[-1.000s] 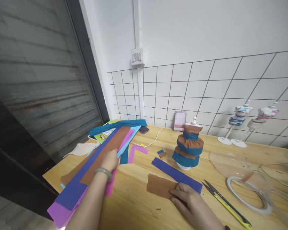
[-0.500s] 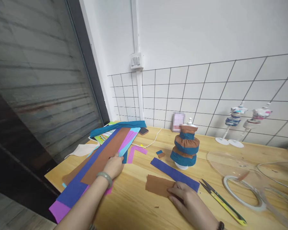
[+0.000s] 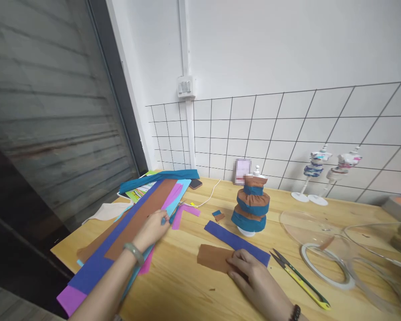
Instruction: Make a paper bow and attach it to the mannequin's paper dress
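My left hand (image 3: 155, 228), a jade-like bangle on its wrist, is at the right edge of a pile of long coloured crepe paper strips. Its fingers are closed in a pinch on teal crepe paper (image 3: 174, 216), which is mostly hidden by the hand and pile. A wide brown strip (image 3: 138, 223) lies on top there. With thumb and fingers, my right hand (image 3: 250, 272) holds the right end of a short brown crepe paper piece (image 3: 214, 257) down on the table. Just beyond lies a dark blue strip (image 3: 235, 240). A small dress form (image 3: 250, 205) wears brown and teal paper tiers.
Thread snips (image 3: 300, 278) and a roll of white tape (image 3: 325, 267) lie at the right on the wooden table (image 3: 183, 285). Two small decorated dress forms (image 3: 316, 162) stand near the wall. A phone (image 3: 195, 183), a white cable (image 3: 210, 196) and paper scraps (image 3: 218, 216) lie farther back.
My left hand's fingers have curled and risen slightly at the pile's edge, exposing more light blue paper under the forearm. My right hand still holds the brown piece. The view has shifted slightly right.
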`<action>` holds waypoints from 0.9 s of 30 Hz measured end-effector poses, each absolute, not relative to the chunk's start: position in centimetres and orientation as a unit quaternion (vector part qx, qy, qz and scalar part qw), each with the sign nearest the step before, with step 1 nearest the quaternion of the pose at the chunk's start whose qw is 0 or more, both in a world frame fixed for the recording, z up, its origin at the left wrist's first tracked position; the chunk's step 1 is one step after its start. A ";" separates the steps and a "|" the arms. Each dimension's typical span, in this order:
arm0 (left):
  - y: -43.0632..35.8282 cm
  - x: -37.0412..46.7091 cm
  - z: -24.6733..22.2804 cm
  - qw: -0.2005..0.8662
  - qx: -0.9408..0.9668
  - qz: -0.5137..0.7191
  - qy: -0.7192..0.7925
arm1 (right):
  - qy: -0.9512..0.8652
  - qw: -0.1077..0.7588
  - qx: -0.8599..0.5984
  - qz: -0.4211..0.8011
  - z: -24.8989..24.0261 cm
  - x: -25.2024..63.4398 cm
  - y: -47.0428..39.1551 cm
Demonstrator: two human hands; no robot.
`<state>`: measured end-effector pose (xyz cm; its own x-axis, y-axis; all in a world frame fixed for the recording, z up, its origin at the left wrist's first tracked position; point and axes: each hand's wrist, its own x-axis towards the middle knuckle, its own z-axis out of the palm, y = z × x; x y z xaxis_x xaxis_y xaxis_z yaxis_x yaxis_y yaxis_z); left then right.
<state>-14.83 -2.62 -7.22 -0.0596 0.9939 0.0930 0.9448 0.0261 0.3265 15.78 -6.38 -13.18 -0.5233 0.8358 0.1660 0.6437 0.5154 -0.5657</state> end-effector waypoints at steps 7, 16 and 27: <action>-5.6 -9.4 -7.3 0.199 0.719 0.229 0.625 | -0.830 0.240 -0.439 0.247 -13.1 15.6 -6.3; -9.6 -0.6 -10.7 0.096 0.769 0.128 0.620 | -0.757 0.325 -0.422 0.379 -12.6 15.4 -6.7; -10.2 0.6 -11.2 0.142 0.797 0.106 0.577 | -0.530 0.413 -0.463 0.578 -13.2 15.6 -5.6</action>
<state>0.64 -10.19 -11.21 0.3111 0.9504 0.0059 0.8900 -0.2934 0.3491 15.57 -5.58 -13.25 -0.2296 0.9685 -0.0967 0.0131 -0.0963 -0.9953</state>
